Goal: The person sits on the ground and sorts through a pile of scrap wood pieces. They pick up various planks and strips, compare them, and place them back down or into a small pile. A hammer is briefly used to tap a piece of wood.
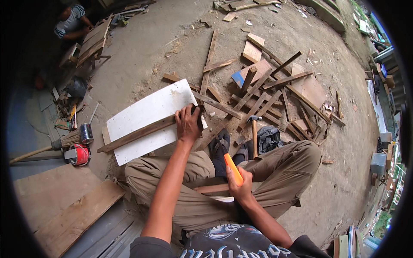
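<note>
My left hand (188,124) is closed over the right end of a brown wooden strip (140,134). The strip lies lengthwise across a white board (150,107), on the ground beyond my left knee. In my right hand (241,184), above my crossed legs, is an orange-handled tool (232,169). Its thin dark blade points away from me and leftward, toward my feet; the blade's exact kind is hard to make out. A hammer (254,136) with a wooden handle stands head up between my right leg and the wood pile, apart from both hands.
Several loose wooden strips (258,103) are heaped ahead. A black plastic bag (269,138) lies by my right shin. At left are a tin can (86,133), a red reel (79,155), a broom (69,138) and wide planks (77,215). Another person (73,21) sits far left.
</note>
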Demonstrator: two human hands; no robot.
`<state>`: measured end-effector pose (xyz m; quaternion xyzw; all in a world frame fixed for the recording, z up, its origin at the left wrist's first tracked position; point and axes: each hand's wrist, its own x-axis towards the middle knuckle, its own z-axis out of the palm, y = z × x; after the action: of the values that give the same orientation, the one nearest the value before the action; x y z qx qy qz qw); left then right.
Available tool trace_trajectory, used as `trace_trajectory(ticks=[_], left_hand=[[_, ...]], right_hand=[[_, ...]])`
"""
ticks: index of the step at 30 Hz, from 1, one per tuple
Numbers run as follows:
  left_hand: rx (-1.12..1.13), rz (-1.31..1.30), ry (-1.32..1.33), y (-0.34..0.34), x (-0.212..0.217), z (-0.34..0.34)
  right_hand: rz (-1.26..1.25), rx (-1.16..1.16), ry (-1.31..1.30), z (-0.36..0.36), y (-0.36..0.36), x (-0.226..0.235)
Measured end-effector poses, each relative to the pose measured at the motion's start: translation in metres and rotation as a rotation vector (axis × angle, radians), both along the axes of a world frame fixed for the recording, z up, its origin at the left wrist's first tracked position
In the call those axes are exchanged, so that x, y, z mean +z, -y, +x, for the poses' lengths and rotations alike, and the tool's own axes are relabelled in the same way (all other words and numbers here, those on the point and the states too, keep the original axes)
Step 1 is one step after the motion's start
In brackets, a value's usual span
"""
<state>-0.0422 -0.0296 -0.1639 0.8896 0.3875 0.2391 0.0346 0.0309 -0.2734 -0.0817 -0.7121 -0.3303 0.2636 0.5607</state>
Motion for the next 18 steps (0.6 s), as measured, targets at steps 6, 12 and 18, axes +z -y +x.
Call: trace_trajectory(ticks=[6, 12, 18], left_hand=[[0.011, -0.042, -0.001, 0.001, -0.001, 0.004], [0.015, -0.027, 0.01, -0.001, -0.002, 0.004], [0.039, -0.026, -0.045, 0.001, -0.003, 0.003]], right_hand=[[-0.007, -0.007, -0.041, 0.004, -0.032, -0.004], [-0.08, -0.001, -0.11, 0.004, 0.003, 0.003], [-0.04, -0.001, -0.111, 0.007, -0.027, -0.005]])
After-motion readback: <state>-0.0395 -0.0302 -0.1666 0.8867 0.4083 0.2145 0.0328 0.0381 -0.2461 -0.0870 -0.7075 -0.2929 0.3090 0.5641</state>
